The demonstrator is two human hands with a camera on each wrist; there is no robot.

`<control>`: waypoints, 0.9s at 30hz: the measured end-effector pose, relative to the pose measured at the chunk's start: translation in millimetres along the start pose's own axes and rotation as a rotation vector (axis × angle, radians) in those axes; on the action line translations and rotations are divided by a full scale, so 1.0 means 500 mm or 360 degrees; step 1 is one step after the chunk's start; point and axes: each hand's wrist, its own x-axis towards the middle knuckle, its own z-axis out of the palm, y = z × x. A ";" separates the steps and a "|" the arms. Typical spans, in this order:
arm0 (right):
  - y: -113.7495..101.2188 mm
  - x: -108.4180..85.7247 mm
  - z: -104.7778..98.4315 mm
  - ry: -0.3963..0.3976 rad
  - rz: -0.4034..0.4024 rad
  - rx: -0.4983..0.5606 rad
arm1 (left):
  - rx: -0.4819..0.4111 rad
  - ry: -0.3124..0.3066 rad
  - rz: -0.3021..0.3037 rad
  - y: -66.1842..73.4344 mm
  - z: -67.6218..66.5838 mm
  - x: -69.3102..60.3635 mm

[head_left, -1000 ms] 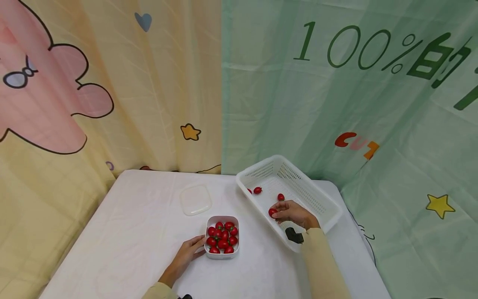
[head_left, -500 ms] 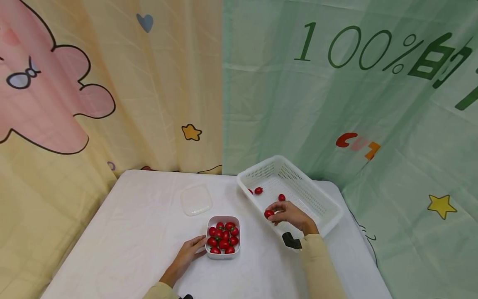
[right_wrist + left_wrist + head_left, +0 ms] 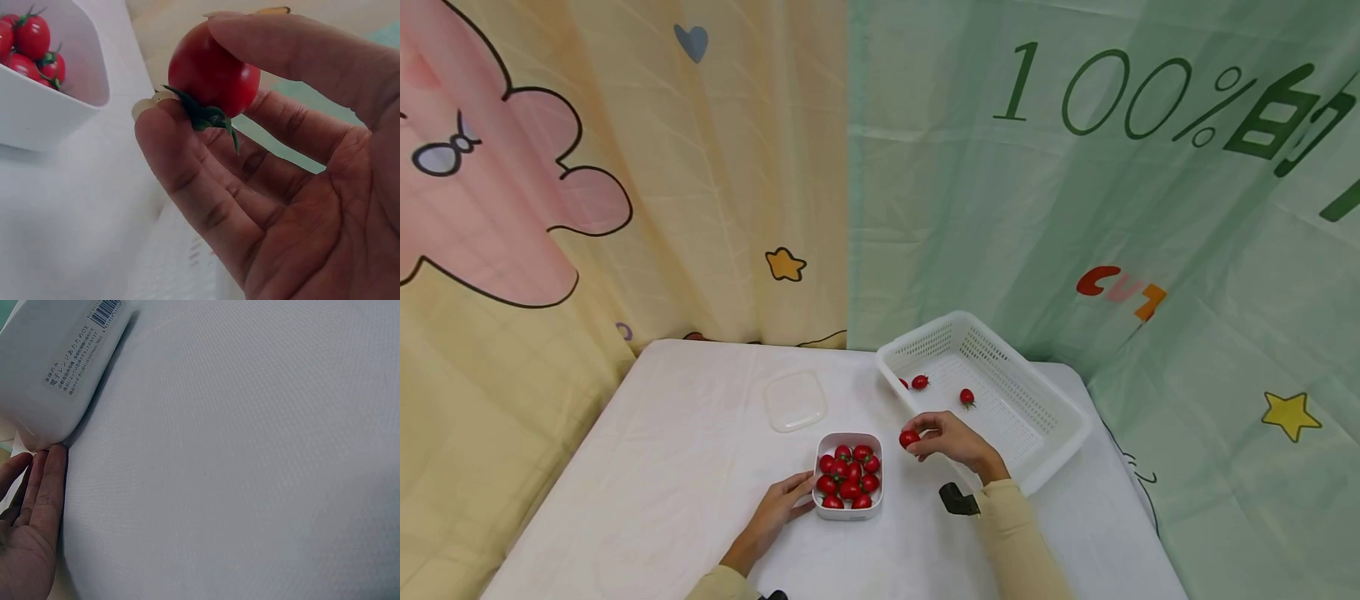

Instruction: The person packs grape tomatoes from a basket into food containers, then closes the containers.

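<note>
In the head view, my right hand pinches a red cherry tomato between thumb and fingers, just left of the basket's near side. The right wrist view shows that tomato with its green stem pointing down. A small white square container stands to the left, with several cherry tomatoes inside. My left hand touches the container's left side with fairly straight fingers. Up close in the left wrist view, the fingertips meet the lower corner of the labelled container.
A white perforated basket stands at the back right. Inside lie a tomato near its middle and another tomato by the left wall, with one more partly hidden. A translucent lid lies flat behind the container. Curtains border the white table.
My right hand has carried the cherry tomato left, out from over the basket toward the container. The left hand and the container have stayed in place.
</note>
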 end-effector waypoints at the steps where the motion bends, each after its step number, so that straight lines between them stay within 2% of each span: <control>1: 0.000 0.003 0.006 -0.0005 -0.0003 -0.0012 | -0.0001 -0.0001 0.0001 0.000 0.000 0.000; 11: 0.014 0.038 0.066 -0.0135 0.0032 -0.0132 | 0.0012 0.0025 -0.0021 -0.003 0.003 0.003; 17: 0.018 0.048 0.097 -0.0180 -0.0015 -0.0236 | 0.0021 0.0024 -0.0012 -0.002 0.003 0.001; 27: 0.016 0.049 0.115 -0.0282 -0.0008 -0.0308 | 0.0044 -0.0004 -0.0010 -0.002 0.002 0.001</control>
